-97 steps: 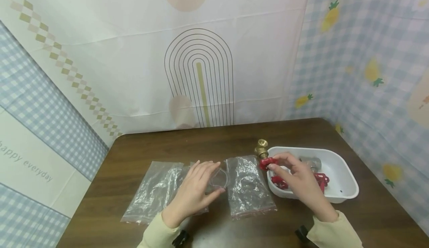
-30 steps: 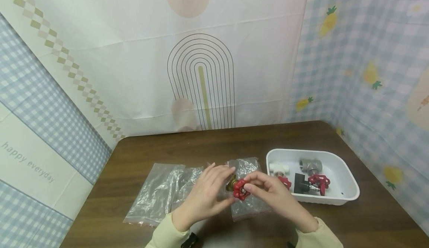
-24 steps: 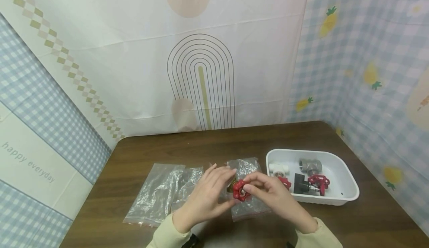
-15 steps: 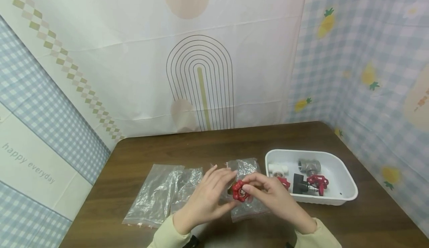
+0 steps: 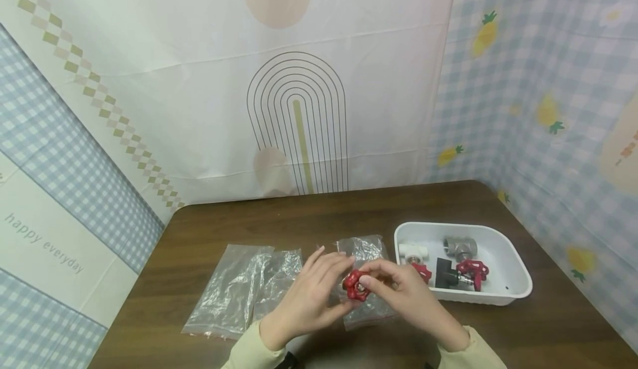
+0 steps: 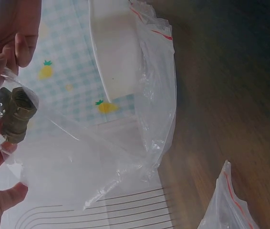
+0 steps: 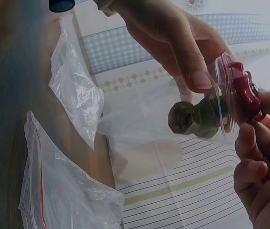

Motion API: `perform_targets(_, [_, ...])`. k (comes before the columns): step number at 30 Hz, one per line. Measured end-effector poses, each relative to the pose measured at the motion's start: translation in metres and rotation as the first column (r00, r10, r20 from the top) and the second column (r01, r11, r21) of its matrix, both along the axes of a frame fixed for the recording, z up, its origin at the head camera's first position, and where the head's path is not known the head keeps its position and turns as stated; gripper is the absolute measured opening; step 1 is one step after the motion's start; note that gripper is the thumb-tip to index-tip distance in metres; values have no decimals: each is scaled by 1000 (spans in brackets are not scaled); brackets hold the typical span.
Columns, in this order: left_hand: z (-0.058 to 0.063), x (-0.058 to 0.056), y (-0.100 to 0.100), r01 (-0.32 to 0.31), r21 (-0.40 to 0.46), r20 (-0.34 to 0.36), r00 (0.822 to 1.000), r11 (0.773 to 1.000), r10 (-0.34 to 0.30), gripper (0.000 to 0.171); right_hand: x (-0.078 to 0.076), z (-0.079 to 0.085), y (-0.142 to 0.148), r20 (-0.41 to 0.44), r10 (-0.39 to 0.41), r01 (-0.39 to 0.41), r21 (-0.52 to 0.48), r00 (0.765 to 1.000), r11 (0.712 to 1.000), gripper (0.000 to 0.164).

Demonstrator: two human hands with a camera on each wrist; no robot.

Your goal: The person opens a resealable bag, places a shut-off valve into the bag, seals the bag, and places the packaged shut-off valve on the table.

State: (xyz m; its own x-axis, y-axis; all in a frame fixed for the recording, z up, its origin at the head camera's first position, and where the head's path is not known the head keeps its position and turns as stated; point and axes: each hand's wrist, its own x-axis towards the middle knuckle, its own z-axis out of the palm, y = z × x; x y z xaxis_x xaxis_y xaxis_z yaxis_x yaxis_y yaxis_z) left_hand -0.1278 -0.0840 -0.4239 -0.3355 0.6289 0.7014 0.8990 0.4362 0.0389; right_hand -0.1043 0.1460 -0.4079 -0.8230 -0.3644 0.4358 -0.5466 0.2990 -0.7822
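Observation:
In the head view my right hand [image 5: 411,297] pinches the red handwheel [image 5: 355,287] of a brass gate valve. My left hand [image 5: 306,297] meets it from the left and holds a clear zip bag near its mouth, thumb below and fingers above. The right wrist view shows the valve's brass body [image 7: 199,117] inside the bag, whose zip strip [image 7: 224,78] runs just beside the handwheel; the wheel is still outside. From the left wrist, the brass body [image 6: 18,114] shows through the film.
To the right stands a white tray [image 5: 513,258] with a grey tee fitting [image 5: 461,246], a white fitting [image 5: 413,251], and a black valve part [image 5: 446,273] beside a red-handled one [image 5: 473,269]. Flat clear bags [image 5: 226,286] lie at left, another bag [image 5: 366,247] behind the hands.
Since about three seconds ago, my right hand has carried the valve left from the tray's edge to the bag in my left hand. The brass body has slid behind the handwheel, into the bag.

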Motion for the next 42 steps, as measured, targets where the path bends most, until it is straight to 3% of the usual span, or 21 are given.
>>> perform_targets(6, [1,0,-1,8,11,8,1000,1000,-8,79,2,-1,-2,-112,-76,80,37,991,996,16])
perform_targets(13, [1,1,-1,21,17,5,1000,1000,-21,72,2,-3,-2,-112,-134,138,25,985,990,16])
perform_targets(22, [4,2,-1,26,46,-15,1000,999,-26,51,0,-4,-2,-173,-210,218,30,962,975,19])
perform_targets(33, [7,-1,1,48,187,-130,991,981,-23,25,1,-1,-4,-170,-214,217,1,962,976,20])
perform_targets(42, [10,-3,1,99,244,-163,985,965,-59,16,1,0,-6,-166,-205,208,-1,965,978,20])
